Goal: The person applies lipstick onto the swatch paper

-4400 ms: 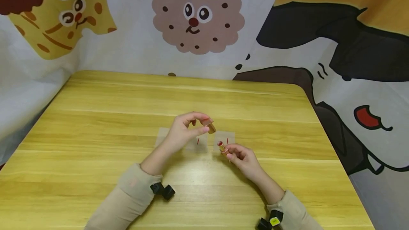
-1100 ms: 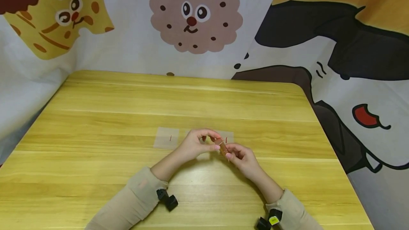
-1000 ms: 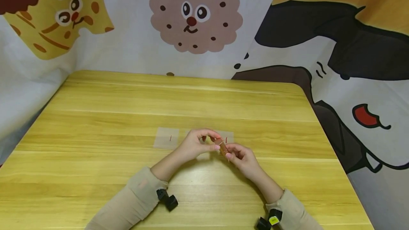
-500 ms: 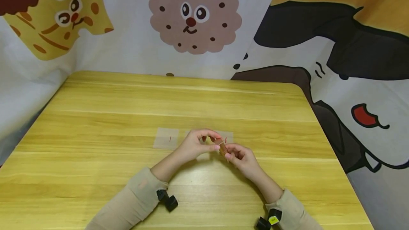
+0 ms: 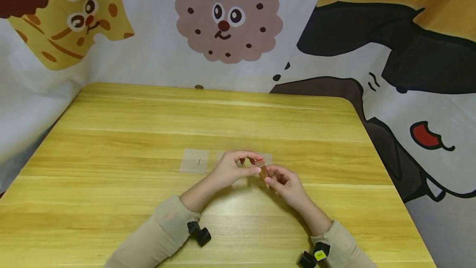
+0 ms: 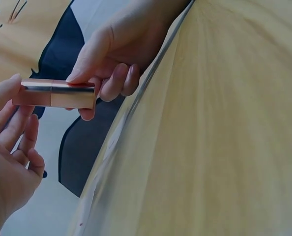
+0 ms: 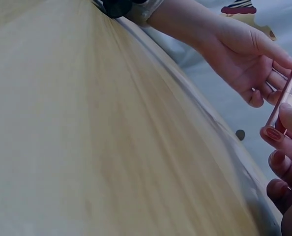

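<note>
A rose-gold lipstick tube (image 5: 263, 171) with its cap on is held just above the wooden table (image 5: 148, 115), between both hands. My left hand (image 5: 258, 164) pinches its cap end with thumb and forefinger. My right hand (image 5: 268, 177) grips the base end with curled fingers. The left wrist view shows the lipstick tube (image 6: 57, 94) lying level, with the left hand (image 6: 6, 105) at its left end and the right hand's fingers (image 6: 111, 81) on its right end. At the right edge of the right wrist view, part of the lipstick tube (image 7: 286, 101) shows between the fingers.
Clear film squares lie flat on the table: one with a small red mark (image 5: 194, 161) left of the hands, another (image 5: 266, 158) half hidden behind them. Cartoon-printed cloth (image 5: 230, 20) walls in the table at the back and on both sides.
Earlier the left hand held the cap apart from the open red lipstick in the right hand. Now the cap is on and both hands hold the tube. Barely any movement over the last second.
</note>
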Action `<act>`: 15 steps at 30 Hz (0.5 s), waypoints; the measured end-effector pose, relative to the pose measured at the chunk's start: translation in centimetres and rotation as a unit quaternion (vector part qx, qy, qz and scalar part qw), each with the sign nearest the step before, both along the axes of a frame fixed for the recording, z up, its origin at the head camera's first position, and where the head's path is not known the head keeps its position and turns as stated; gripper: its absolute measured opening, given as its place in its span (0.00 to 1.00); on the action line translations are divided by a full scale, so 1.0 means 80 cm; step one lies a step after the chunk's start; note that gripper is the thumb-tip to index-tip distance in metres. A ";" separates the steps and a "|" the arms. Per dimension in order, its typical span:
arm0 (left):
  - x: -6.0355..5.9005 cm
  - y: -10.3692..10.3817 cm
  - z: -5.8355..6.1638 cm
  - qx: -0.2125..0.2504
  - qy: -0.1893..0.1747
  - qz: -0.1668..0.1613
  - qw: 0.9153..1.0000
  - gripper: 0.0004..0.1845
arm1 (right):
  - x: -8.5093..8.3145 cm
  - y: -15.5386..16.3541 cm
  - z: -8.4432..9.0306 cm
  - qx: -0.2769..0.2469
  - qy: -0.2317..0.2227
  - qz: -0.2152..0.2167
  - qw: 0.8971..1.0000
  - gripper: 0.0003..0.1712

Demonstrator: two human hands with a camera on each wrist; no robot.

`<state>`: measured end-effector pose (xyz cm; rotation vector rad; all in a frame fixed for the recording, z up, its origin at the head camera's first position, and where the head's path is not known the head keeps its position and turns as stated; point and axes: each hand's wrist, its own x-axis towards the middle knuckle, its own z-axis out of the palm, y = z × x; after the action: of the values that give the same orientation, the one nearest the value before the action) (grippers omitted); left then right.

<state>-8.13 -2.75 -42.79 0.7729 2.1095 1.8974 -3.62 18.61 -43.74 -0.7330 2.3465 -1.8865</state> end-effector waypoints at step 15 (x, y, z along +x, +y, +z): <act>-0.003 0.022 0.005 0.009 0.026 0.019 0.999 0.16 | -0.008 0.009 -0.002 -0.009 0.050 -0.023 0.998 0.15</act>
<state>-8.35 -0.97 -42.40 0.7991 2.1558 1.9390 -4.24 19.35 -43.92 -0.7991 2.4282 -1.9366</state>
